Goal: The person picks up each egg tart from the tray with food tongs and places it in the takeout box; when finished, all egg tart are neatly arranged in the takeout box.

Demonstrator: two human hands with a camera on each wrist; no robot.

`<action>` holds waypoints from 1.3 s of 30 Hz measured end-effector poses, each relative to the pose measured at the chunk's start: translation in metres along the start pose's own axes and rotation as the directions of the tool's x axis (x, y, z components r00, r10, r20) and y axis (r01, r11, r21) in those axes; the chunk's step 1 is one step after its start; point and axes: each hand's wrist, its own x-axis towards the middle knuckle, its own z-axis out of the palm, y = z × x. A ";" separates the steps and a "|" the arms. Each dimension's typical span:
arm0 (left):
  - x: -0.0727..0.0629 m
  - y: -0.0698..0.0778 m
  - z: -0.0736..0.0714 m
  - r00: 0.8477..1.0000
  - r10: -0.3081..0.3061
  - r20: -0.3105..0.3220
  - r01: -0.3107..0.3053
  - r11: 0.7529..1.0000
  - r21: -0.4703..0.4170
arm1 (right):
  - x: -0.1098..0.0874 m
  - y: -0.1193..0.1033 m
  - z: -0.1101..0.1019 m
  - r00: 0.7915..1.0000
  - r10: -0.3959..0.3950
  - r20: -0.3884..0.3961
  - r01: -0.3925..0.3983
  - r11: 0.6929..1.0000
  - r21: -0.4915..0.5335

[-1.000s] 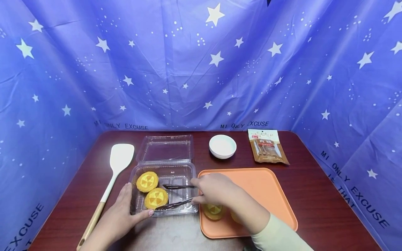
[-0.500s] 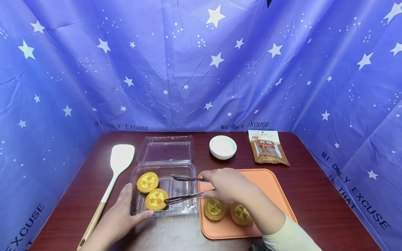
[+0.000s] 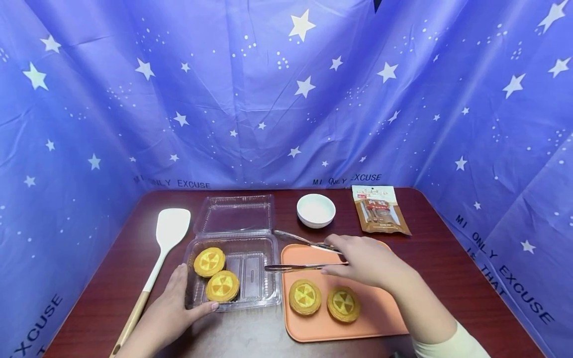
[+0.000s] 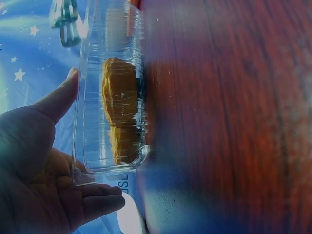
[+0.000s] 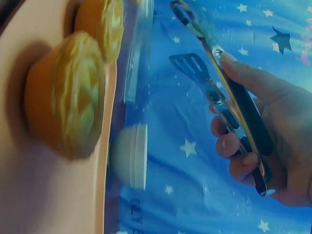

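The right hand [image 3: 367, 261] grips tongs [image 3: 300, 267] over the tray [image 3: 376, 315]'s back-left corner. The left hand [image 3: 172, 304], fingers straight, touches the clear container [image 3: 257, 278] on the tabletop [image 3: 447, 273].

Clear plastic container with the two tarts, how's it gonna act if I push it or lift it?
The clear container probably flexes, since its ribbed walls look thin. It would likely slide easily on the smooth, glossy table. Both tarts sit toward its left, so it may lift unevenly.
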 end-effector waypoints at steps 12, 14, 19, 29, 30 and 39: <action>-0.001 0.001 0.000 1.000 -0.002 0.002 0.002 1.000 -0.002 | -0.041 0.021 -0.008 0.998 0.059 0.035 -0.060 0.998 0.008; -0.002 0.000 0.000 1.000 0.001 -0.007 -0.001 1.000 -0.004 | -0.045 0.021 -0.006 0.997 0.053 0.047 -0.053 0.999 0.011; -0.001 0.001 0.000 1.000 0.000 -0.001 0.000 1.000 -0.006 | -0.055 0.024 -0.001 0.998 0.031 0.062 -0.032 0.999 0.010; -0.001 0.001 -0.002 1.000 -0.010 0.008 0.010 1.000 -0.013 | -0.062 0.025 0.005 0.993 0.016 0.120 -0.019 0.999 0.030; -0.001 0.001 -0.002 1.000 -0.007 0.008 0.008 1.000 -0.011 | -0.062 0.026 0.006 0.992 0.013 0.122 -0.017 0.999 0.028; -0.002 0.002 -0.001 1.000 -0.009 0.011 0.010 1.000 -0.015 | -0.061 0.025 0.018 0.992 -0.022 0.128 0.020 1.000 0.013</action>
